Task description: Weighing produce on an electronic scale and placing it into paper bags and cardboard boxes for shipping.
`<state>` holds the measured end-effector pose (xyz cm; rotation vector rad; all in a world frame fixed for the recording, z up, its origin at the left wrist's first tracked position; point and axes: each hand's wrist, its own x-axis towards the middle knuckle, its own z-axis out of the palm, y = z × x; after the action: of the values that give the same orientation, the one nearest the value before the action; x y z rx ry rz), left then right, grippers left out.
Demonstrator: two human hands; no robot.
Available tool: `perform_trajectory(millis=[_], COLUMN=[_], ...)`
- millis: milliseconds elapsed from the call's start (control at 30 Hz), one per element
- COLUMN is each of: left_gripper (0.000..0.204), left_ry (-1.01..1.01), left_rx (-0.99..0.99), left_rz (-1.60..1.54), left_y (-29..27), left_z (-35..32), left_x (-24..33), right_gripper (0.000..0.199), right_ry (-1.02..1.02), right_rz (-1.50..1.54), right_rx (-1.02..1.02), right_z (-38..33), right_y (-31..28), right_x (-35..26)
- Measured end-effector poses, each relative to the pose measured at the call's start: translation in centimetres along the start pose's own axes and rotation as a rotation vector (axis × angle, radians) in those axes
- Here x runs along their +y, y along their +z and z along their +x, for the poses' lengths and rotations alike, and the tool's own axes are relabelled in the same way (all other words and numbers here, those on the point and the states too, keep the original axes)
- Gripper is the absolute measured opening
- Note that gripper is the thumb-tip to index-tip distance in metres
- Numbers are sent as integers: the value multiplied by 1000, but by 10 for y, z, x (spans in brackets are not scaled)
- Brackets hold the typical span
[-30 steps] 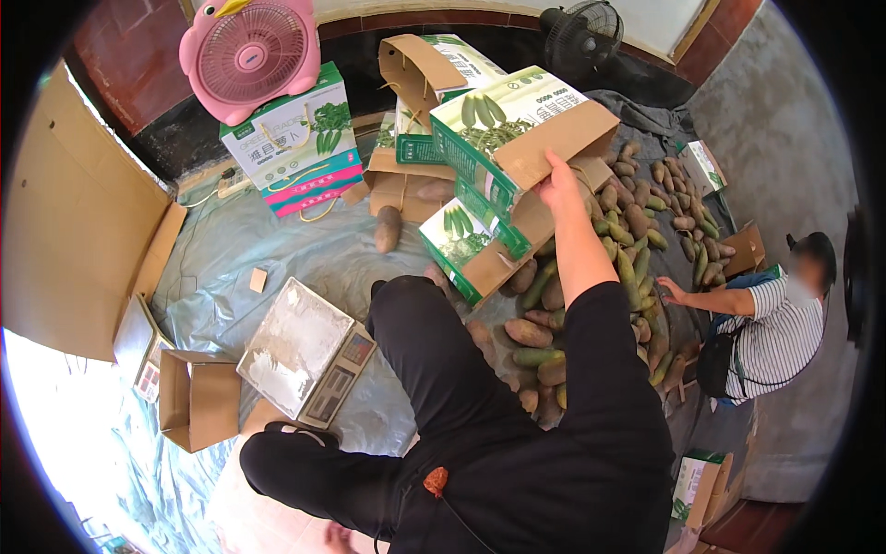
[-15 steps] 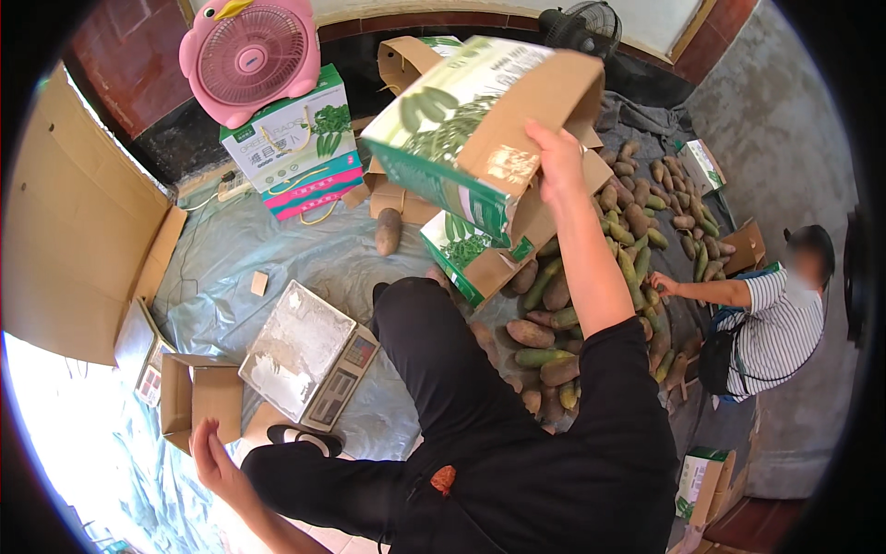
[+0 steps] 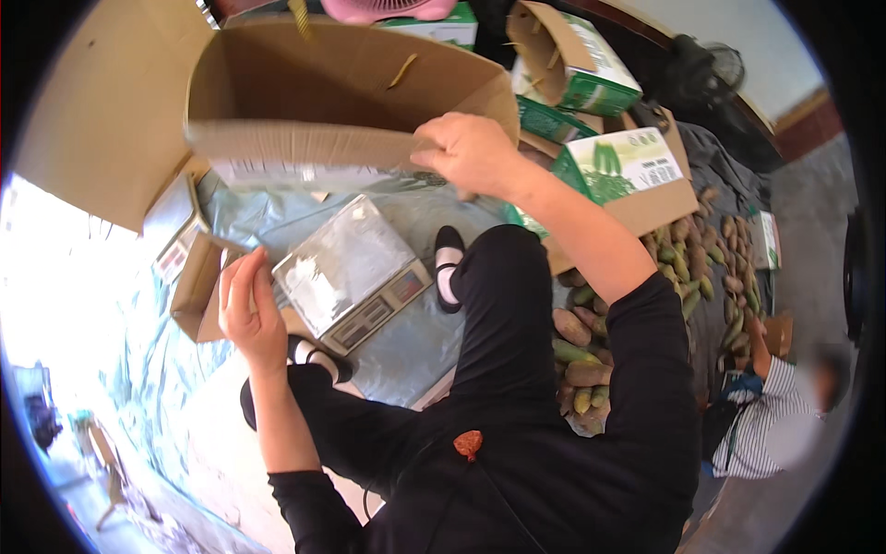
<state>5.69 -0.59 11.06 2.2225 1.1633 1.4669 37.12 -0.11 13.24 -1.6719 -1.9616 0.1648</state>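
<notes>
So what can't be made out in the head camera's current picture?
All in the head view:
Large open box: print on its near side, blurred.
Right hand: part of its grip, hidden behind the hand itself.
Small carton: part of it, hidden behind the left hand.
Pink fan: upper part, cut off by the top edge.
Co-worker's hand: too small to tell whether it holds anything.

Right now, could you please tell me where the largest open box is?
In the head view, the box is upper left of centre, its near rim in the right hand, above a scale.
</notes>
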Motion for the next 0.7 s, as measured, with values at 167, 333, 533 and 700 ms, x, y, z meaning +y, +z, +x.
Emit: perform_trajectory(millis=[167, 333, 533, 700], left_gripper=[20, 19, 16, 21], left_ry=[70, -55, -297, -418], left_rx=[89, 60, -97, -287], left_rz=[219, 176, 133, 204], left_y=[-17, -15, -18, -14], left_z=[-26, -32, -37, -43], left_x=[-29, -36, -44, -50], right_gripper=[19, 14, 15, 20], right_ry=[-275, -332, -281, -250], right_rz=[-103, -165, -133, -152], right_rx=[-327, -539, -666, -728], right_z=[20, 18, 13, 13], right_y=[93, 146, 188, 191], right_x=[-29, -38, -24, -25])
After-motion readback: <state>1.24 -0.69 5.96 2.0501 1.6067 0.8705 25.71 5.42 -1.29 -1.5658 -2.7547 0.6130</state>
